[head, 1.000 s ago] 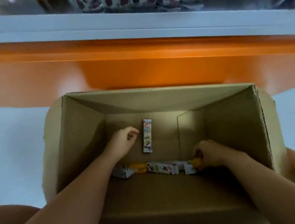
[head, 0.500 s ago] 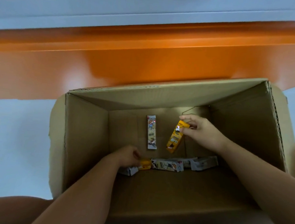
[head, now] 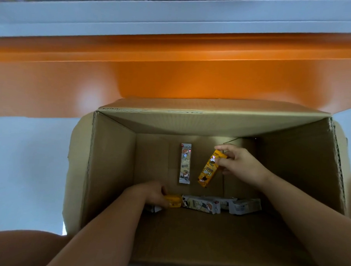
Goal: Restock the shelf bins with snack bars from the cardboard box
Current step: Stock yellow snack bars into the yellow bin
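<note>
While right hand (head: 239,165) pinches yellow snack bar (head: 207,170), left hand (head: 154,194) grips second yellow bar (head: 174,201); cartoon wrappers, lettering unreadable.

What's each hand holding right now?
Left hand: grips the near yellow snack bar.
Right hand: pinches the far yellow snack bar by its top.
</note>
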Demonstrator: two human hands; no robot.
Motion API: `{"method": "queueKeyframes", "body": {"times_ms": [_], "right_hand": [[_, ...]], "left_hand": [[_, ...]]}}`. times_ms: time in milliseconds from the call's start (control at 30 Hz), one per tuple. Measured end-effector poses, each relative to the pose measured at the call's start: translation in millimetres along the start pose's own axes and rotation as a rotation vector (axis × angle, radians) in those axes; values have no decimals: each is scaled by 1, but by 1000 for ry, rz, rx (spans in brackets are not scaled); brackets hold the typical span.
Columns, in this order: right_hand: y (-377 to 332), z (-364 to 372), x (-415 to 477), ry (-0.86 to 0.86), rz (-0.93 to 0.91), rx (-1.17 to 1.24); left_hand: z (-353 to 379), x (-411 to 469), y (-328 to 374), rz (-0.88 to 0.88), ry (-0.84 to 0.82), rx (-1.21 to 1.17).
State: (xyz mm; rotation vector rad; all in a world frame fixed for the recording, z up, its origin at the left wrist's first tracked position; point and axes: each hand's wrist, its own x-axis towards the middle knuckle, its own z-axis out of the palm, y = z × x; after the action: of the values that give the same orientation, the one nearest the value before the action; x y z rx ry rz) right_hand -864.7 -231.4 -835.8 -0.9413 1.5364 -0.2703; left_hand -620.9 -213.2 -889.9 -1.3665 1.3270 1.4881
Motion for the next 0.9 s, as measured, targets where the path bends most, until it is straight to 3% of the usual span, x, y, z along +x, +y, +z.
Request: {"method": "queueKeyframes", "body": {"times_ms": [167,300,567,733,900], "right_hand": [[-1,2,-2,-21,-10,-3],[-4,2,-4,-31,-24,-11],[-37,-6,-29,-3,-114,-8],[-69,-14,-61,60,-179,109],[-100,-23,-106,100,-280,264]], "left_hand": [[6,0,-1,-35,-12,65],[5,-9,2,40,65,37],[-29,-60,26,296,337,-323],[-42,-116,53,431,257,-702],[-47,-173,71,601,237,-880]]}}
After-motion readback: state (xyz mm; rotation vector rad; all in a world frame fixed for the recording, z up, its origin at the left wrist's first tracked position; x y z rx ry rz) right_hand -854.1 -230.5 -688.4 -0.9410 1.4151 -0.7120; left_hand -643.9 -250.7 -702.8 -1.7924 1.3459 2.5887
